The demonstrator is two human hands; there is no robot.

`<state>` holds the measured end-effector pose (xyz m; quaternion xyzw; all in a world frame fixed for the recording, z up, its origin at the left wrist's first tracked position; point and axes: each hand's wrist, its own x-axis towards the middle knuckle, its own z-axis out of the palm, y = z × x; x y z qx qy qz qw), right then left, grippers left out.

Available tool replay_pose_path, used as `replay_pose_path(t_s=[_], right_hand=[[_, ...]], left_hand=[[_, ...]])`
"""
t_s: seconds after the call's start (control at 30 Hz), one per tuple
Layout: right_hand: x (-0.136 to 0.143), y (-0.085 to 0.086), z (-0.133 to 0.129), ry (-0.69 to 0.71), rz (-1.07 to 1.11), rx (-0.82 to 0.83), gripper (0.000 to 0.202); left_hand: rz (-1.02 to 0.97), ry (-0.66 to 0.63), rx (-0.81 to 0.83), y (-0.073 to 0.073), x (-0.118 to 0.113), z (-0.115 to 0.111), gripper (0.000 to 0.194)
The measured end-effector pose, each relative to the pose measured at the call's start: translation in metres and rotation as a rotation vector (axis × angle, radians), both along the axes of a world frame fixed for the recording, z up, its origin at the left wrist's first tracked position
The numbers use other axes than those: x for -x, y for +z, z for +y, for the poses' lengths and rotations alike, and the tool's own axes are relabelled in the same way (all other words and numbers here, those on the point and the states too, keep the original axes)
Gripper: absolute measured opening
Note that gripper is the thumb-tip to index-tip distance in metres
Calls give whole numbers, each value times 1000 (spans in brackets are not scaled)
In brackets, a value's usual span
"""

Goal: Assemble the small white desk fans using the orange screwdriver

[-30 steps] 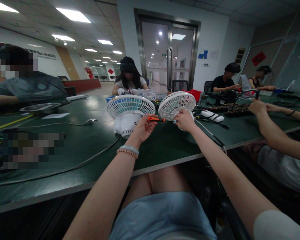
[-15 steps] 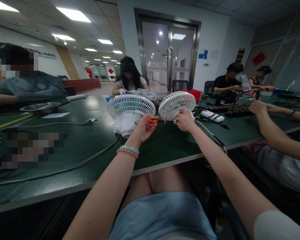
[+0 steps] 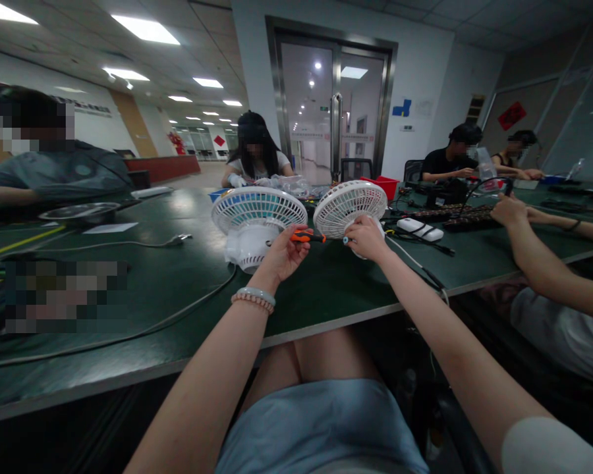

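Note:
My left hand [image 3: 285, 255] is closed around the orange and black handle of a screwdriver [image 3: 310, 236], whose thin shaft points right. Its tip reaches toward a small light-blue piece [image 3: 346, 241] by the fingertips of my right hand [image 3: 366, 238]. Those right fingers are curled against the back of a white fan [image 3: 350, 201]; the exact grip is partly hidden. Directly behind my left hand, a second white fan [image 3: 250, 247] rests on the table with its round grille [image 3: 257, 205] facing away from me.
A cable [image 3: 192, 306] crosses the green table [image 3: 168, 283] at left, near a plug [image 3: 182, 238]. A white power strip [image 3: 419, 230] lies right of the fans. Beyond are a red bin [image 3: 388, 186] and plastic bags [image 3: 296, 185]. A co-worker's arms [image 3: 534, 243] reach in from the right.
Both hands and the fans stay almost in place. The screwdriver handle has shifted very slightly in my left hand. The person across the table has moved a gloved hand a little.

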<state>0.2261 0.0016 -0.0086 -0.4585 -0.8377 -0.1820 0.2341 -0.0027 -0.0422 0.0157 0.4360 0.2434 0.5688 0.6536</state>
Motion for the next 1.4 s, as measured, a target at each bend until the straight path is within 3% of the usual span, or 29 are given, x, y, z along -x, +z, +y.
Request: replay_pose_path(t_s=[0.3, 1.4], right_hand=[[0, 1, -1, -3, 1, -2, 20], [0, 0, -1, -3, -3, -1, 20]], left_hand=[[-4, 38, 59, 2, -1, -2, 17], [4, 19, 21, -1, 1, 1, 17]])
